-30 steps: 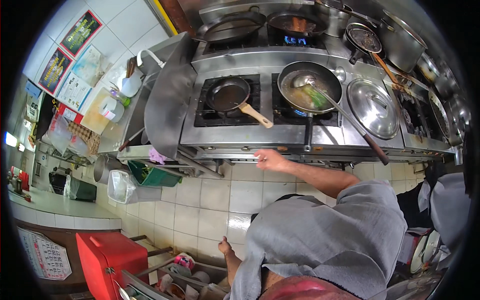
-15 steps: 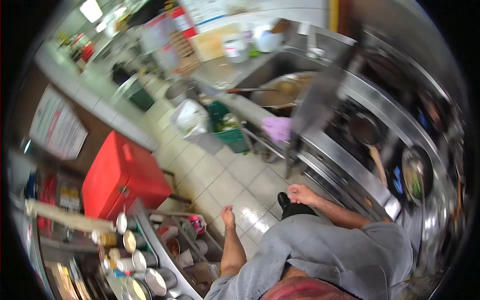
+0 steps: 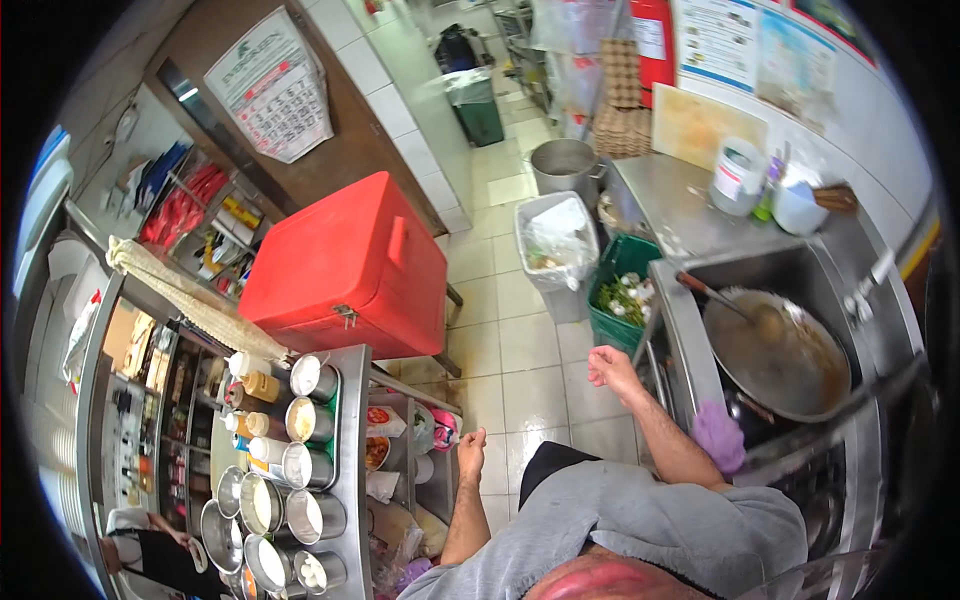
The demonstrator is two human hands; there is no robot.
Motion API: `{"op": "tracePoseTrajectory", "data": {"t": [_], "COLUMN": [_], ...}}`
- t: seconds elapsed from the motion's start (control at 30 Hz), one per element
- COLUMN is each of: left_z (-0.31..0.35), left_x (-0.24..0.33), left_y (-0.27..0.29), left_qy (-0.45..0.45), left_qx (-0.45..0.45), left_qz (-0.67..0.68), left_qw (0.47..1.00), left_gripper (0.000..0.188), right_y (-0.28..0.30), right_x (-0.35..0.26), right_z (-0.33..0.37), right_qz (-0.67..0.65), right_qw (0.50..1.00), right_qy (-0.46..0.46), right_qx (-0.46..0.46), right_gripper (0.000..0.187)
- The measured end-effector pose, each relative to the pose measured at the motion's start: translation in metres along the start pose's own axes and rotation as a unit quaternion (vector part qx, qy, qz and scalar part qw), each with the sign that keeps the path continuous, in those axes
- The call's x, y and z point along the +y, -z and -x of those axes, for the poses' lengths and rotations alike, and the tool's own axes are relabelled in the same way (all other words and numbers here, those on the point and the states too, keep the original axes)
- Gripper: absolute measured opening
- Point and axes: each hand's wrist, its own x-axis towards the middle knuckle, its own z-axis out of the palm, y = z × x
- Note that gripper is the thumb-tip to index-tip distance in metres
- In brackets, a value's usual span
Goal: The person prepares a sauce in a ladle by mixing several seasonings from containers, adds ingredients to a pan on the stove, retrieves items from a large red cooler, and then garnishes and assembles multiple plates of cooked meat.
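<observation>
My left hand (image 3: 472, 452) hangs over the floor beside the open shelf of the left counter, its fingers loosely curled and no object visible in it. Further forward, my right hand (image 3: 612, 368) is raised with curled fingers, also without anything visible in it. It is nearest the green bin (image 3: 625, 300) of vegetable scraps and the sink front, touching neither. A purple cloth (image 3: 716, 437) hangs over the sink edge by my right forearm. In the sink sits a large pan of brownish liquid (image 3: 790, 370) with a long-handled ladle (image 3: 765, 322) in it.
A red cooler box (image 3: 350, 270) stands on legs at the left. Metal containers (image 3: 303, 465) and sauce bottles (image 3: 262, 387) crowd the left counter. Ahead are a grey bin (image 3: 555, 235) and a metal pot (image 3: 563, 165). Another person (image 3: 150, 555) stands at the lower left.
My view has swung right-to-left across the kitchen; the stove has largely left view and the cooler and sink appear nearer. My right hand has moved forward, now beside the sink.
</observation>
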Motion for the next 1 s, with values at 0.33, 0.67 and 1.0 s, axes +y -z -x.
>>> {"op": "tracePoseTrajectory", "data": {"t": [0.33,0.67,1.0], "left_z": [-0.158,-0.337,-0.499], "left_x": [0.227,0.464,0.512], "left_y": [0.081,0.117,0.152], "left_qy": [-0.292,-0.403,-0.287], "left_qx": [0.175,0.162,0.232], "left_qz": [0.154,-0.021,-0.181], "left_qw": [0.928,0.900,0.912], "left_gripper": [0.017,0.023,0.038], "right_y": [-0.032,0.026,-0.014], "right_x": [0.052,0.068,-0.004], "right_z": [-0.197,-0.356,-0.585], "right_qz": [0.053,0.062,0.118], "right_qw": [0.988,0.962,0.968], "right_qy": [-0.114,-0.254,-0.222], "right_qx": [-0.088,0.082,-0.007], "right_gripper": [0.027,0.021,0.026]}}
